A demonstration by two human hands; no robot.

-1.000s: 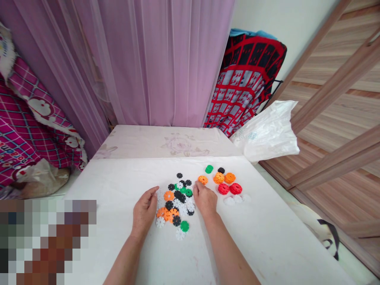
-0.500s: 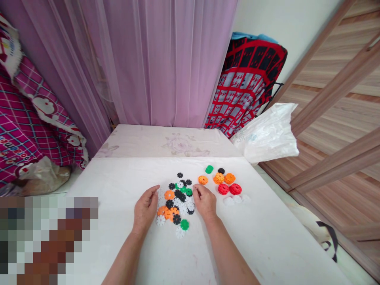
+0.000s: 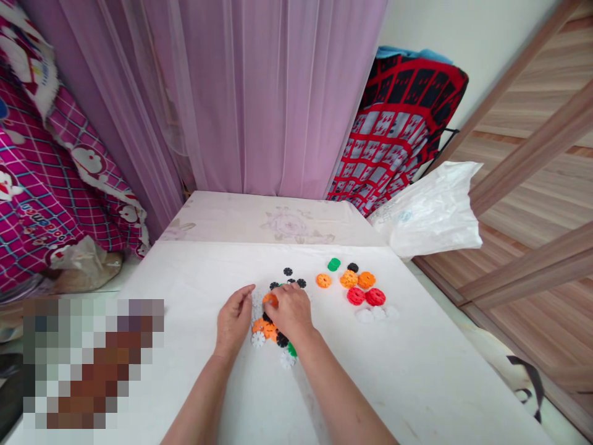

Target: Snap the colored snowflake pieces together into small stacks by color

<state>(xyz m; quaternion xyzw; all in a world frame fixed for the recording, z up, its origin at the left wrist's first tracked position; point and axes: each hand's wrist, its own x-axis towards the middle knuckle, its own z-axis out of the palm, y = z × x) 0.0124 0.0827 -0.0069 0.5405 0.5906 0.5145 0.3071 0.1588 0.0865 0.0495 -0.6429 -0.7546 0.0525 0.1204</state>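
My right hand (image 3: 290, 312) is bent down over a mixed pile of plastic snowflake-shaped discs (image 3: 266, 324), its fingertips on or just beside an orange disc (image 3: 270, 300). Whether it grips that disc is hidden. My left hand (image 3: 235, 321) rests at the pile's left side, fingers loosely curved, holding nothing visible. The pile mixes orange, black, white and green discs, and my hands cover much of it. Sorted to the right are small groups of orange discs (image 3: 356, 279), red discs (image 3: 365, 296), white discs (image 3: 373, 313) and green discs (image 3: 333, 264).
The discs lie on a white sheet-covered table (image 3: 370, 371). A white plastic bag (image 3: 428, 210) sits beyond its right corner, and a red-and-black blanket (image 3: 398, 130) stands behind. Purple curtains (image 3: 264, 93) hang at the back, and a pink checked quilt (image 3: 50, 173) lies to the left.
My right hand has moved left from the pile's right side to over its middle, covering several discs. My left hand has barely moved. The view has shifted slightly.
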